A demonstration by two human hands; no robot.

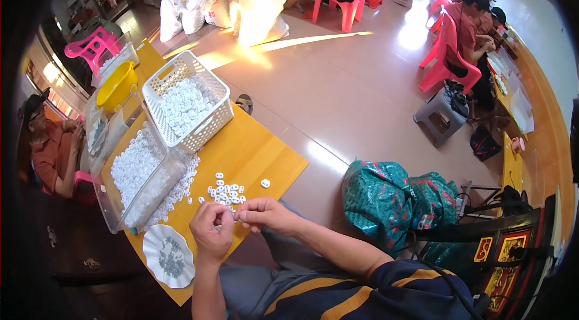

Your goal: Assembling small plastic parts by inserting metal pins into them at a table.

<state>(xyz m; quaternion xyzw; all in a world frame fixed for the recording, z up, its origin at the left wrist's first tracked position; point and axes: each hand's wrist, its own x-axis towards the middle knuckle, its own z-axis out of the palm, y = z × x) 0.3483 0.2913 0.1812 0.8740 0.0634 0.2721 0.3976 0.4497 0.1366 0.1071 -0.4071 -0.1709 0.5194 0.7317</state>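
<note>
Both my hands meet over the near edge of the yellow table, fingertips almost touching. My left hand is closed in a pinch, and my right hand pinches from the other side; whatever they hold is too small to make out. Just beyond the fingers lies a loose cluster of small white plastic pieces, each with dark holes or marks. One white piece sits apart to the right. Left of my hands, a white scalloped plate carries a spread of small grey bits.
A clear bin heaped with white pieces and a white slotted basket stand left, near a yellow basin. Green patterned sacks are on the floor at right. Other people sit at tables left, behind and right; pink chairs stand about.
</note>
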